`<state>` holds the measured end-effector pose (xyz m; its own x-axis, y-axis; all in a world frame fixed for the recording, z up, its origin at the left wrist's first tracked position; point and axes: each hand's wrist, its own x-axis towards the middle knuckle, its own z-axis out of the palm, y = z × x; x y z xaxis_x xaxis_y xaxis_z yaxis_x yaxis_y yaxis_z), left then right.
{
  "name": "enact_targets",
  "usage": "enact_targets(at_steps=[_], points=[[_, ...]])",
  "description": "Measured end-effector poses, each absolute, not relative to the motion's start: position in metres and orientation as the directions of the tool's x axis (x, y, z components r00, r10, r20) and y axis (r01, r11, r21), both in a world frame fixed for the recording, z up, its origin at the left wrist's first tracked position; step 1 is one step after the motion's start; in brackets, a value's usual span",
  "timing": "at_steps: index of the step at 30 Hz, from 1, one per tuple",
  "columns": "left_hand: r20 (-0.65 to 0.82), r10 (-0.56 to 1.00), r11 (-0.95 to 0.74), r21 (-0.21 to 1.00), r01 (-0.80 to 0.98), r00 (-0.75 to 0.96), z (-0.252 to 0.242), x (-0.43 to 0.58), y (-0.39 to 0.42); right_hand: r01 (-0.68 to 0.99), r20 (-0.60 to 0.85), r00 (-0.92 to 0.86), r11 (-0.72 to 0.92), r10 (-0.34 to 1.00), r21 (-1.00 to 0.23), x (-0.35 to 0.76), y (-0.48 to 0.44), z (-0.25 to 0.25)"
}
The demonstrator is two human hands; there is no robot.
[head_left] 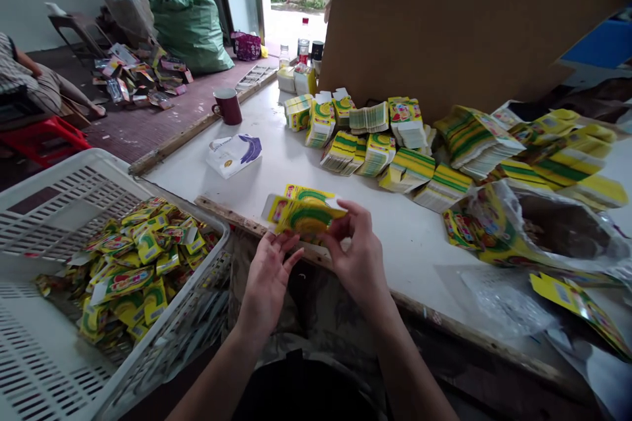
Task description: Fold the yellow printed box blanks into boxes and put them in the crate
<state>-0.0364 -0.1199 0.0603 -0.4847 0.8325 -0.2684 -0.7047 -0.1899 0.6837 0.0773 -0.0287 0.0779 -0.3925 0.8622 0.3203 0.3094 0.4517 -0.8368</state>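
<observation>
Over the table's front edge, my right hand (359,251) pinches the right end of a yellow-and-green printed card pack (309,218) between thumb and fingers. My left hand (266,276) is at the pack's lower left corner, its fingers partly curled and apart, with the fingertips close against it. A second yellow piece (310,193) shows just behind the pack; whether it is held too I cannot tell. To my left, a white plastic basket (106,159) contains a heap of small yellow packets (143,256).
Bundled yellow cards (363,118) line the table's back and right. An open bag (557,223) and clear plastic (508,302) lie right. A glove box (234,154) and maroon mug (228,106) stand left, before a wooden edge strip (180,137). A person (37,79) sits far left.
</observation>
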Motion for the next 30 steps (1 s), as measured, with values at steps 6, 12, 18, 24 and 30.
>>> enact_targets(at_steps=[6, 12, 18, 24, 30], points=[[-0.157, 0.76, -0.417, 0.627, -0.658, -0.631, 0.07, -0.034, -0.124, 0.046, 0.024, -0.687, 0.076, 0.726, -0.996, 0.07, -0.089, 0.066], [-0.218, 0.729, -0.311, 0.739, -0.597, -0.649, 0.052, -0.041, -0.124, 0.041, -0.025, -0.657, 0.003, 0.753, -0.999, 0.065, -0.093, 0.057], [-0.042, 0.822, -0.158, 0.941, -0.299, -0.567, 0.043, -0.038, -0.126, -0.065, -0.05, -0.576, -0.107, 0.816, -0.992, 0.09, -0.069, 0.061], [0.113, 0.888, -0.237, 0.943, -0.233, -0.445, 0.063, -0.062, -0.129, 0.187, 0.228, -0.609, 0.417, 0.759, -0.89, 0.116, -0.056, 0.072], [-0.067, 0.996, 0.059, 0.986, 0.155, 0.05, 0.074, -0.072, -0.135, 0.262, 0.396, -0.791, 0.843, 0.466, -0.469, 0.127, -0.059, 0.087]])
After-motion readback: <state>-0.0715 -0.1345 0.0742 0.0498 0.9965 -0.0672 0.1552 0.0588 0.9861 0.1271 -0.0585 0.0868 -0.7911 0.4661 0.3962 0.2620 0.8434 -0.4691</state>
